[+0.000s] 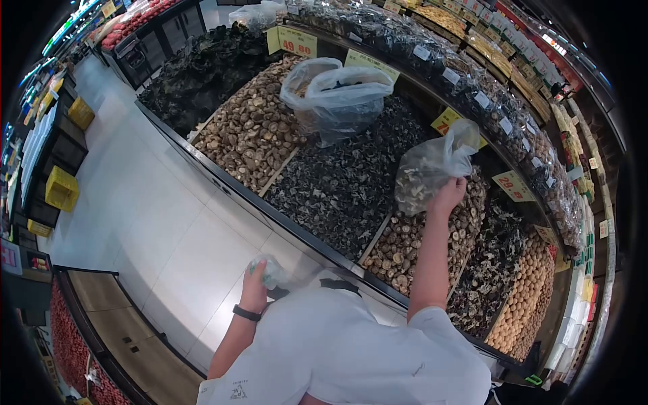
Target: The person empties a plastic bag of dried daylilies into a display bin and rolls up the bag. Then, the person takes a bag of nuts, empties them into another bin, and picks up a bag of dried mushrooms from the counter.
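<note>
My right hand [447, 197] reaches over the produce bins, its fingers closed on a clear plastic bag [426, 172]. Some pale brown pieces show through that bag, which rests over a bin of dried shiitake mushrooms [397, 253]. Low beside my body, my left hand [254, 287] grips a crumpled plastic bag [275, 271] with green marks. Another clear plastic bag [337, 108] stands open-mouthed across the mushrooms [253, 131] and the dried black fungus [337, 182]; dark pieces show inside it.
Price signs [298, 42] stand along the bins' back edge. Wrapped packages [432, 57] line the shelf behind. Round tan goods [516, 297] fill a bin at the right. A dark rim [250, 208] borders the tiled floor [148, 196]; yellow crates [62, 189] sit farther left.
</note>
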The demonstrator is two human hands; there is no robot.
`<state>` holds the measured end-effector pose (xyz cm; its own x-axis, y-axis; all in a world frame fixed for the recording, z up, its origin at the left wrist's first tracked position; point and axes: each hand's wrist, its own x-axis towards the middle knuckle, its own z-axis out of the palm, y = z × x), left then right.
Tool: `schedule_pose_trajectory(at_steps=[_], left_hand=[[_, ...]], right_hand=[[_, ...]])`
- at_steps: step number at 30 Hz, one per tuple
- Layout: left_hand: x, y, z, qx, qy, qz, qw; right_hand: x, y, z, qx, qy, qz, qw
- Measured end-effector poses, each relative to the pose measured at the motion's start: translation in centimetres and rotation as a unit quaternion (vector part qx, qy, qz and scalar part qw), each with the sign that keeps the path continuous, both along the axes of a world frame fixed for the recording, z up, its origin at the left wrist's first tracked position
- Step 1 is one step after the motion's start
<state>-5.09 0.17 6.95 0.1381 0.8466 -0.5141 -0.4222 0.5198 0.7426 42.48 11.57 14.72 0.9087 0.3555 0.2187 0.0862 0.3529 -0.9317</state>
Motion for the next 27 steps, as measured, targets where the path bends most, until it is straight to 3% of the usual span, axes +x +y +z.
schedule_pose_trajectory(at_steps=[5, 8, 11, 16, 19, 21, 22, 24, 27], left_hand=[[-7.8, 3.0, -0.8, 0.002, 0.0, 0.016, 1.0], [-12.5, 4.3, -1.7, 0.007, -0.008, 0.011, 1.0], [-15.8, 5.6, -1.4, -0.006, -0.014, 0.027, 1.0], [-20.6, 7.5, -2.4, -0.002, -0.024, 0.032, 0.999], [-23.1, 8.8, -3.2, -0.002, -0.031, 0.042, 0.999], [-24.7, 9.4, -3.9, -0.008, -0.031, 0.058, 0.998], [-25.3, 9.8, -4.0, -0.014, -0.027, 0.062, 0.998], [-26.4, 10.1, -4.5, -0.026, -0.02, 0.076, 0.997], [-28.2, 11.5, -4.6, -0.026, -0.018, 0.101, 0.994]], right_hand=[[-0.1, 2.0, 6.9, 0.103, 0.008, -0.035, 0.994], [-6.3, 0.8, 14.8, 0.151, -0.027, -0.022, 0.988], [-11.6, 0.1, 17.3, 0.185, -0.065, 0.011, 0.98], [-21.0, 1.4, 16.4, 0.149, -0.025, 0.019, 0.988], [-27.3, 4.1, 14.3, 0.134, 0.037, 0.12, 0.983], [-31.9, 6.2, 13.3, 0.033, 0.113, 0.134, 0.984], [-33.2, 7.4, 11.9, 0.029, 0.119, 0.148, 0.981], [-35.4, 9.9, 8.9, 0.014, 0.119, 0.28, 0.953], [-38.6, 14.3, 6.4, 0.018, 0.158, 0.337, 0.928]])
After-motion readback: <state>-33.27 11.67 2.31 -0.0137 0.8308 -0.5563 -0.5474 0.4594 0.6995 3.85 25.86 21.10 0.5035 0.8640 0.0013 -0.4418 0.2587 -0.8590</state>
